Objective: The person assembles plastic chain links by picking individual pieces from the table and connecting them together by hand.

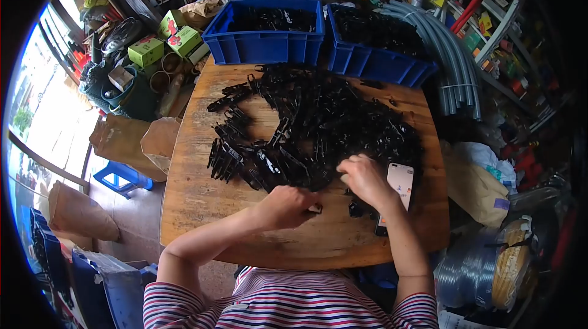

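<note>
A large heap of small black plastic parts (331,108), long and clip-like, covers the middle of the wooden table (202,219). My left hand (286,206) is closed just in front of the heap's near edge. What its fingers hold, if anything, is too small to make out. My right hand (365,181) hovers at the heap's near right side with its fingers curled together; their contents are hidden. Under my right forearm lies a phone (400,179) with its screen lit, partly covered by the wrist.
Two blue crates (263,47) filled with black parts stand along the table's far edge. Grey hose coils (450,78) are at the right. A blue stool (122,177) and paper sacks (82,212) stand on the floor at left; a clear tubing roll (468,277) sits at lower right.
</note>
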Motion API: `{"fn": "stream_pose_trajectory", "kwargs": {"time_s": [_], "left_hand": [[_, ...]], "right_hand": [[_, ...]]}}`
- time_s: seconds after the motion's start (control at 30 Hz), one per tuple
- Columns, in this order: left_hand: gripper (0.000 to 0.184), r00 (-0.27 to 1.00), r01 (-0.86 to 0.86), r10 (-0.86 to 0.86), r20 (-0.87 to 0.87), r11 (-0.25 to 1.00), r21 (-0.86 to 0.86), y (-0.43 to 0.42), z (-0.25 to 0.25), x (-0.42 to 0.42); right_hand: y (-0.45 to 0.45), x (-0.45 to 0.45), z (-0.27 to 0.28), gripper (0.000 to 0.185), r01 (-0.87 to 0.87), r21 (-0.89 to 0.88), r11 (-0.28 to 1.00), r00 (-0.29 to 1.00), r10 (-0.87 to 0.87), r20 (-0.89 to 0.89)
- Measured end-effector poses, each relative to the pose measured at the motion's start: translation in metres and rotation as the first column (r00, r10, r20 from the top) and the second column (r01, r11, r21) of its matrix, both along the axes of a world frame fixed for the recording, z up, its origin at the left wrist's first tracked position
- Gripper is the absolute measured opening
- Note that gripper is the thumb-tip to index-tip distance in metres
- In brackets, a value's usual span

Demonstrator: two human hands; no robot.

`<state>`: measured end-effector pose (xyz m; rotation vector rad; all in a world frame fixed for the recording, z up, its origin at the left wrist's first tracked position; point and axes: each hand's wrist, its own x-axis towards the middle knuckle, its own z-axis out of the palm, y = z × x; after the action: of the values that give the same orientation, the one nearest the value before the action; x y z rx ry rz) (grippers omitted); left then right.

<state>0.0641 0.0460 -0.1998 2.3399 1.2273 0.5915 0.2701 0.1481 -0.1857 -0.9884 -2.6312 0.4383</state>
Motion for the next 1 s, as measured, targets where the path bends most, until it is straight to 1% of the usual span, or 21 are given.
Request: {"fn": "stream_pose_trajectory", "kwargs": {"time_s": [0.03,0.07,0.1,0.13,0.17,0.2,0.23,0.27,0.3,0.33,0.37,0.4,0.47,0.5,0.53,0.6,0.63,0.73,0.77,0.87,1.0], "left_hand": [[0.023,0.995,-0.083,0.083,-0.062,0.996,0.009,0.006,-0.003,0.002],[0.023,0.978,-0.167,0.169,-0.122,0.986,0.027,0.013,-0.005,0.002],[0.023,0.972,-0.222,0.227,-0.057,0.971,0.086,0.019,-0.004,-0.002],[0.027,0.958,-0.258,0.27,-0.093,0.958,0.124,0.021,0.002,-0.007],[0.029,0.96,-0.279,0.279,0.002,0.958,0.063,0.024,0.007,-0.012],[0.032,0.952,-0.291,0.29,0.096,0.957,-0.002,0.025,0.011,-0.016],[0.032,0.947,-0.278,0.281,0.153,0.96,-0.041,0.024,0.013,-0.017],[0.031,0.939,-0.263,0.274,0.208,0.962,-0.08,0.022,0.015,-0.019],[0.031,0.926,-0.247,0.27,0.264,0.962,-0.116,0.021,0.015,-0.02],[0.031,0.926,-0.231,0.256,0.277,0.966,-0.12,0.021,0.011,-0.021],[0.03,0.926,-0.216,0.244,0.29,0.969,-0.123,0.021,0.005,-0.021],[0.029,0.925,-0.203,0.233,0.301,0.971,-0.125,0.019,0.001,-0.022],[0.031,0.927,-0.241,0.268,0.262,0.962,-0.131,0.016,0.002,-0.02],[0.032,0.925,-0.264,0.286,0.248,0.957,-0.12,0.016,0.001,-0.02],[0.033,0.924,-0.285,0.303,0.235,0.952,-0.108,0.016,0.003,-0.021],[0.032,0.894,-0.34,0.368,0.254,0.929,-0.148,0.015,0.012,-0.021],[0.032,0.878,-0.365,0.399,0.263,0.916,-0.169,0.014,0.016,-0.022],[0.032,0.877,-0.401,0.412,0.248,0.911,-0.098,0.016,0.008,-0.022],[0.032,0.877,-0.405,0.416,0.238,0.909,-0.098,0.015,0.008,-0.021],[0.032,0.88,-0.41,0.42,0.221,0.907,-0.094,0.015,0.01,-0.019],[0.031,0.882,-0.419,0.429,0.195,0.903,-0.092,0.014,0.013,-0.019]], "right_hand": [[-0.001,-0.005,-0.009,0.014,0.01,-0.023,1.0,1.0,-0.011,-0.011],[-0.001,-0.009,-0.014,0.014,0.04,-0.004,0.999,0.999,-0.04,-0.014],[-0.002,-0.007,-0.014,0.014,0.036,0.003,0.999,0.999,-0.036,-0.023],[-0.003,-0.006,-0.011,0.015,0.029,0.011,1.0,0.999,-0.029,-0.032],[-0.004,-0.005,-0.006,0.015,0.075,-0.046,0.996,0.995,-0.078,-0.068],[-0.008,-0.002,0.0,0.015,0.12,-0.105,0.987,0.987,-0.13,-0.099],[-0.013,0.0,0.008,0.016,0.162,-0.168,0.972,0.975,-0.184,-0.125],[-0.018,-0.001,0.016,0.017,0.178,-0.286,0.942,0.947,-0.243,-0.211],[-0.024,-0.005,0.024,0.019,0.178,-0.399,0.899,0.908,-0.307,-0.287],[-0.028,-0.009,0.027,0.02,0.162,-0.507,0.847,0.859,-0.374,-0.35],[-0.029,-0.012,0.022,0.026,0.1,-0.638,0.763,0.81,-0.435,-0.394],[-0.031,-0.016,0.02,0.024,0.034,-0.581,0.813,0.801,-0.37,-0.471],[-0.034,-0.023,0.018,0.02,-0.097,-0.449,0.888,0.76,-0.225,-0.609],[-0.035,-0.026,0.021,0.022,-0.102,-0.385,0.917,0.772,-0.171,-0.612],[-0.036,-0.03,0.02,0.022,-0.11,-0.377,0.92,0.759,-0.167,-0.629],[-0.038,-0.036,0.016,0.022,-0.121,-0.362,0.924,0.732,-0.163,-0.661],[-0.04,-0.039,0.018,0.018,-0.122,-0.393,0.911,0.707,-0.198,-0.679],[-0.046,-0.041,0.016,0.015,-0.084,-0.331,0.94,0.718,-0.173,-0.674],[-0.05,-0.043,0.016,0.014,-0.073,-0.421,0.904,0.682,-0.263,-0.682],[-0.048,-0.041,0.006,0.014,-0.109,-0.43,0.896,0.67,-0.253,-0.698],[-0.045,-0.04,0.002,0.018,-0.103,-0.397,0.912,0.675,-0.229,-0.701]]}}
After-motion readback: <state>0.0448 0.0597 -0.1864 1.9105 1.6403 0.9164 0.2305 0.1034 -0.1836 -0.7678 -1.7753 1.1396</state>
